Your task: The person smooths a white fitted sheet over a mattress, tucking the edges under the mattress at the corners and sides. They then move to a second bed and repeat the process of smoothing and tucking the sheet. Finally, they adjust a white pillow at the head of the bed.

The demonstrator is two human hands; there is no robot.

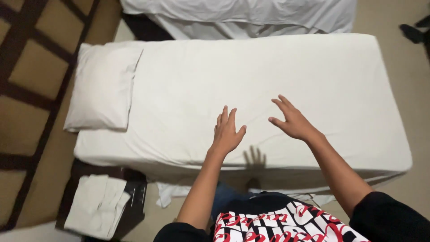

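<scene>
Now my left hand (227, 131) hovers with fingers spread over the white fitted sheet (251, 80), near the mattress's front edge, and my right hand (292, 120) is open beside it, holding nothing; whether either palm touches the cloth I cannot tell. Pressing unevenly could, I judge, push creases toward the pillow (104, 87) or tug the sheet's corner loose. My arms hide the near edge; the folded white linens (97, 205) lower left look indistinct
</scene>
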